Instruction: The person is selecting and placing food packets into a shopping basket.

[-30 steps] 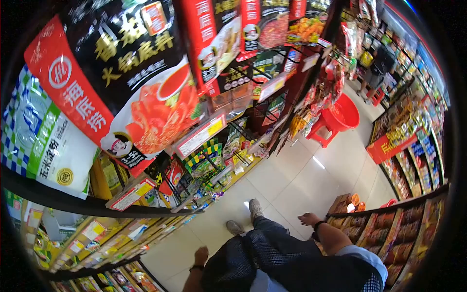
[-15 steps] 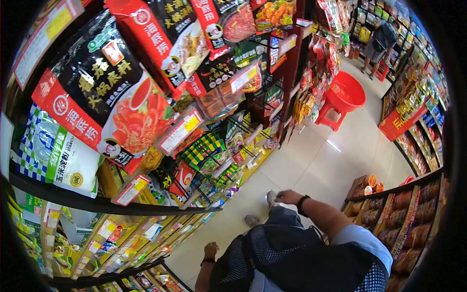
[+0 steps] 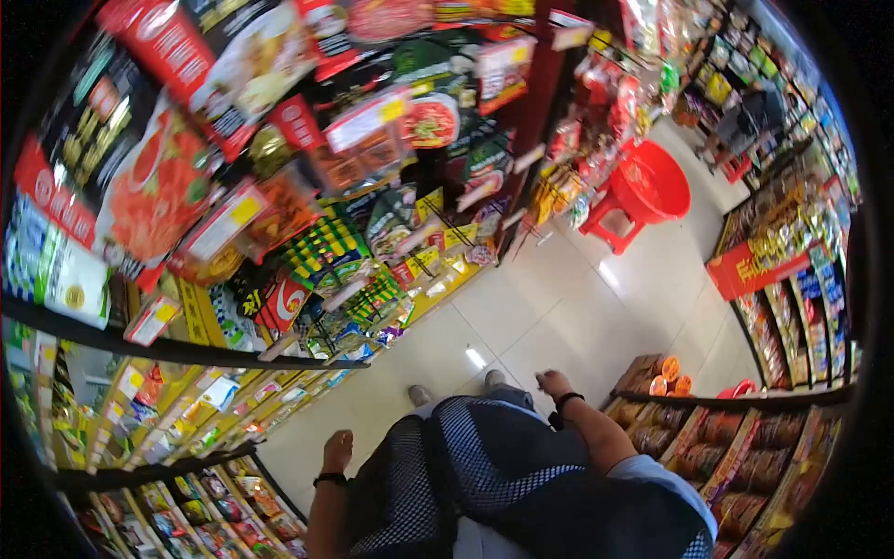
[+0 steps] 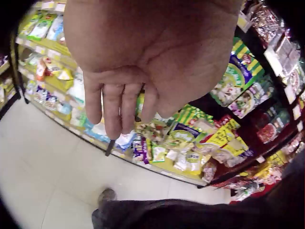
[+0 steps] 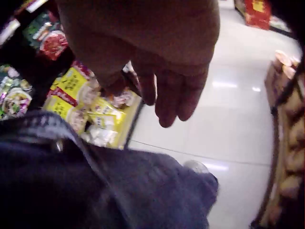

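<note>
My left hand (image 3: pixel 338 451) hangs low beside my body, over the floor near the left shelves. In the left wrist view the left hand (image 4: pixel 143 62) is palm toward the camera, fingers loosely extended, holding nothing. On the other side, my right hand (image 3: pixel 555 383) is in front of my leg above the tiles. The right wrist view shows the right hand (image 5: pixel 152 62) with relaxed, slightly bent fingers and nothing in them, my trouser leg (image 5: pixel 143 186) below it.
Shelves of packaged seasonings (image 3: pixel 158 186) line the left. A red basin on a stool (image 3: pixel 649 182) stands in the aisle ahead. A person (image 3: pixel 750 126) is farther back. Snack shelves (image 3: pixel 759 438) and a carton of orange-lidded tubs (image 3: pixel 644 374) are at the right.
The head view has shifted, and the left shelf packets sit farther left and higher. Both hands have swung with the walking; the right hand no longer overlaps a shoe.
</note>
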### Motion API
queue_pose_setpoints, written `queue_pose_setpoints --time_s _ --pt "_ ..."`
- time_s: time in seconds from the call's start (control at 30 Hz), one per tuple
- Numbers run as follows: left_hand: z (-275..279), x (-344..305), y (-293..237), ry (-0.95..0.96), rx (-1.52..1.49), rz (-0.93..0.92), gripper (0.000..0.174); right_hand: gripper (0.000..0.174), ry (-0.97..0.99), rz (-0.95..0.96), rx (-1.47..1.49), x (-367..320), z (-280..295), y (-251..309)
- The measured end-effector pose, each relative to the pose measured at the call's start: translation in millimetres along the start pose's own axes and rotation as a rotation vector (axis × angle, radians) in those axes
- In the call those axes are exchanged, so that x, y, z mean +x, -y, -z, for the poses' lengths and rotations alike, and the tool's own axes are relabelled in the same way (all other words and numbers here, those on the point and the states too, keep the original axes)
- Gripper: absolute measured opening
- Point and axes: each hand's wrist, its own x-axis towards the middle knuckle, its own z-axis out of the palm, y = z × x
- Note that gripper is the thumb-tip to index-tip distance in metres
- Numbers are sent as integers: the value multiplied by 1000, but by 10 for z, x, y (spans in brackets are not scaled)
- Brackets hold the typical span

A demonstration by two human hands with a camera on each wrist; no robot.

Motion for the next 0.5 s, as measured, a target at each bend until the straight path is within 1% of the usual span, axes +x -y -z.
queue_pose_setpoints --time_s 0.03,0.07,0.1,0.13,0.17,0.2,0.27,0.3,0.37,0.43,0.47,0.5 --pt "-243 11 412 -35 187 -106 32 37 237 -166 -265 -32 28 -309" --pt "-325 -80 335 -15 147 -28 31 37 517 148 -726 -125 77 -541" --pt "-421 -220 322 11 110 47 30 37 523 419 -837 -279 134 -783" --pt "-907 -87 793 41 701 -249 27 37 542 437 -716 -378 213 -948" --pt "-1137 -125 772 300 803 8 24 37 549 452 -603 -444 314 -1088" --pt "-1186 10 612 306 821 -25 24 37 526 431 -581 -505 433 -1130" --pt "-1309 167 260 307 580 -4 24 35 310 194 -401 -547 631 -1033" --pt "-1344 203 70 314 461 7 24 35 290 172 -382 -530 742 -1004" --pt "-1411 272 -331 340 224 24 24 34 346 76 -571 -547 1000 -992" --pt "-1457 494 -908 365 -25 22 24 35 446 107 -598 -487 1151 -1085" --pt "-1455 633 -1201 379 -152 21 24 35 427 127 -577 -513 1229 -1097" --pt "-1360 796 -1447 394 -281 26 24 36 388 69 -459 -700 1422 -910"
